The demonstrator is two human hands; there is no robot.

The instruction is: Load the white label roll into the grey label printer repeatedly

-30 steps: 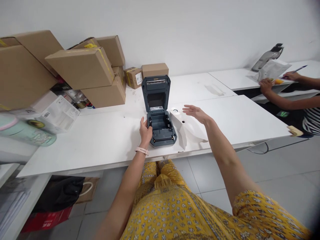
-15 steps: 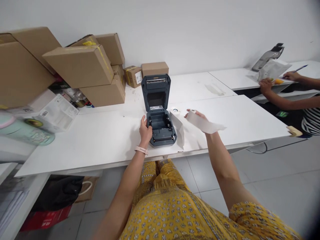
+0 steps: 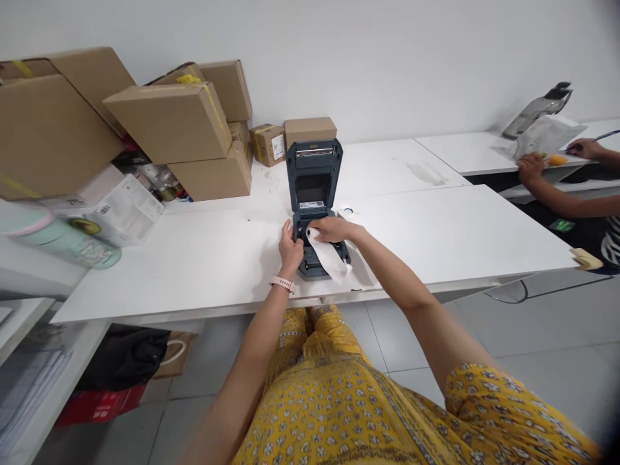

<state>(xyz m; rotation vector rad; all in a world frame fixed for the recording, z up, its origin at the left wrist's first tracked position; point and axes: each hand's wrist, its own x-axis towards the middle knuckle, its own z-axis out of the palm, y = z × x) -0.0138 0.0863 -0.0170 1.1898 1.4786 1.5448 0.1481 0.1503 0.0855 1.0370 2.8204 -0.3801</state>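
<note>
A dark grey label printer stands on the white table with its lid tipped up and back. My left hand grips the left side of its base, thumb over the rim and fingers along the outside. In my right hand is a small roll of white label paper, held over the printer's inner bay. Its dark core hole faces left, and a loose strip hangs from it across the front of the base. My fingers and the paper hide much of the bay, so I cannot tell whether the roll touches the holders.
White paper and a roll lie right of the printer. Cardboard boxes are stacked at the back left, near a mint bottle. At the far right a co-worker's hands hold a pen and touch a plastic bag.
My right hand has brought the paper roll leftward from beside the printer to over its open bay. My left hand stays on the printer's side. The whole view has shifted slightly.
</note>
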